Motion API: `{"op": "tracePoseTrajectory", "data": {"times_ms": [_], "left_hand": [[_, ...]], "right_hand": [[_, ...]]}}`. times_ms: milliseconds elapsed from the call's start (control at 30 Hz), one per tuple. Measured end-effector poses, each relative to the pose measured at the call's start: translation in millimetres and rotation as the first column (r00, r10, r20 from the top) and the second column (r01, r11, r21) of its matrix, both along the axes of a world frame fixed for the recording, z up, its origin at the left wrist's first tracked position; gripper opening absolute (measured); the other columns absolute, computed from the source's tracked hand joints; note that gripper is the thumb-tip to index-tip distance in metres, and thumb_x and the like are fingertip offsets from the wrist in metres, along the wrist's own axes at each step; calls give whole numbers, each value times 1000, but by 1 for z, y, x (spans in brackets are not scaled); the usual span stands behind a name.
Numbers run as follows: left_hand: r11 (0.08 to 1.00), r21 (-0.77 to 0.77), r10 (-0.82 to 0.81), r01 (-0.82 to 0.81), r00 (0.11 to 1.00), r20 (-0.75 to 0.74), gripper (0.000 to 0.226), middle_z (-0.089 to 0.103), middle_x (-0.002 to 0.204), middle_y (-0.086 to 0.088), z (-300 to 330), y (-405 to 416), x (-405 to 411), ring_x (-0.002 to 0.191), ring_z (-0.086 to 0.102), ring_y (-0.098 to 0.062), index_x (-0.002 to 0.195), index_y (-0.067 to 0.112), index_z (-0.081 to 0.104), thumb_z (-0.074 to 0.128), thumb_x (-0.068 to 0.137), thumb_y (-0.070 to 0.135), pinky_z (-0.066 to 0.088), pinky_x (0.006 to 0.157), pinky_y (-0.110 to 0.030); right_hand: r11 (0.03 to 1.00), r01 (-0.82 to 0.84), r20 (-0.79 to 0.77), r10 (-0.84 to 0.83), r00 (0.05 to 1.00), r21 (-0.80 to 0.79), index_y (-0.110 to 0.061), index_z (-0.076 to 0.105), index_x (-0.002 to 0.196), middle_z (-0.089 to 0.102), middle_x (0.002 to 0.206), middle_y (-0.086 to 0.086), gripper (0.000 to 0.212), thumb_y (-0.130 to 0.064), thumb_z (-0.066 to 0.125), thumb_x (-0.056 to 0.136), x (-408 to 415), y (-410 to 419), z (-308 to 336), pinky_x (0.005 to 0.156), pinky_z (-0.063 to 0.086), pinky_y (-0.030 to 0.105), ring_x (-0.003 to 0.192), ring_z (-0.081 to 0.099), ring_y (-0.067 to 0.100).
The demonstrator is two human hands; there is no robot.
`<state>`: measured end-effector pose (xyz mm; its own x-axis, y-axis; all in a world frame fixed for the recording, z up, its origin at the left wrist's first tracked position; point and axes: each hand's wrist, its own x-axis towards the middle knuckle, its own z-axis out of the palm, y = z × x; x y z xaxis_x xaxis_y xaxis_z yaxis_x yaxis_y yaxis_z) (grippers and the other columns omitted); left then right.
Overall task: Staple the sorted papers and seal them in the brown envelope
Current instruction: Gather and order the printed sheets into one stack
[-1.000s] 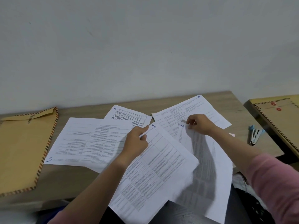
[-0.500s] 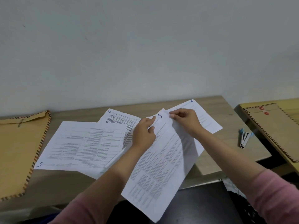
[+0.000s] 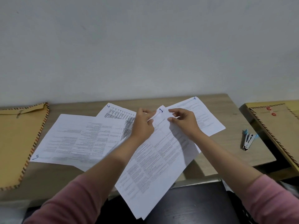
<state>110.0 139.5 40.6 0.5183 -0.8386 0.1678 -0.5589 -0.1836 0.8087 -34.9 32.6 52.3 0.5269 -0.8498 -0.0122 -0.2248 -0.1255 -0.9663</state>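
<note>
My left hand (image 3: 143, 125) and my right hand (image 3: 184, 122) both pinch the top edge of a small stack of printed sheets (image 3: 153, 162), the top one marked "1", held tilted above the desk's front edge. Sheet "5" (image 3: 80, 138) lies flat at the left, sheet "6" (image 3: 116, 113) behind it, and sheet "4" (image 3: 203, 115) behind my right hand. A brown envelope (image 3: 16, 139) with a striped border lies at the far left. A small blue and white stapler (image 3: 248, 140) rests on the desk to the right.
A second brown envelope (image 3: 278, 126) with red string buttons lies on a yellow-edged surface at the far right. The wooden desk (image 3: 226, 156) meets a plain grey wall behind. Below the desk's front edge is a dark surface (image 3: 194, 206).
My right hand lifted the sheet it held on the desk and brought it behind sheet "1"; both hands now hold the gathered stack together at its top edge, further back.
</note>
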Motion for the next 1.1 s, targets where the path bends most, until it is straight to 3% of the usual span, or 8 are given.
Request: {"op": "tracePoseTrajectory", "data": {"times_ms": [300,367,433,533,667,800,933,1100], "left_hand": [[994,94,-43,55,991,-126,42,56,132,6,-3,-15,-3,118,54,-11,128,21,59,56,90,5,41,98,-21],[993,99,-52,66,990,-135,43,57,130,7,-5,-20,-9,117,55,-11,129,21,58,57,90,4,42,96,-22],[993,100,-44,58,990,-133,45,57,129,7,-6,-26,-15,116,54,-11,129,19,58,57,88,0,39,92,-14],[994,105,-26,41,990,-140,46,56,128,5,-8,-36,-20,112,51,-6,128,16,59,54,88,-6,33,80,2],[993,121,26,-8,989,-144,48,56,130,7,-12,-46,-15,117,50,-5,127,21,60,54,87,-6,34,92,-11],[987,159,55,-30,987,-153,47,56,129,11,-17,-62,-8,118,51,-6,124,25,61,55,88,-3,37,92,-14],[985,170,50,-22,985,-163,47,55,128,14,-21,-83,-10,114,51,-3,123,27,62,55,88,-3,34,72,1],[986,165,39,-13,987,-158,47,57,117,18,-26,-99,-15,113,52,-3,122,26,63,55,86,-4,37,88,-9]], "right_hand": [[998,-25,51,22,998,59,-18,69,103,65,88,-2,32,-1,71,76,-8,-12,-2,77,53,25,75,60,15],[998,-36,42,34,999,55,-15,69,106,65,87,-4,33,0,70,77,-14,-18,-4,73,53,20,71,60,12],[997,-59,15,59,998,57,-15,68,107,64,88,-5,32,-1,69,78,-19,-27,-7,72,52,15,68,60,9],[996,-3,-1,4,1000,88,-14,68,105,67,87,-1,26,-9,70,80,-25,-60,-12,82,52,26,76,62,14],[947,286,-339,-320,884,-147,-13,61,118,63,108,9,41,-32,67,81,-33,-131,-35,90,46,35,101,59,26],[931,206,-618,-356,701,-303,-17,50,126,45,130,17,55,-40,66,79,-36,-156,-57,100,33,44,121,38,38],[935,217,-586,-346,732,-281,-20,54,121,46,128,15,57,-42,74,73,-36,-168,-59,98,31,41,119,38,36],[961,217,-449,-273,851,-172,-20,59,110,60,113,12,52,-28,83,64,-43,-180,-60,78,46,31,97,57,25]]}}
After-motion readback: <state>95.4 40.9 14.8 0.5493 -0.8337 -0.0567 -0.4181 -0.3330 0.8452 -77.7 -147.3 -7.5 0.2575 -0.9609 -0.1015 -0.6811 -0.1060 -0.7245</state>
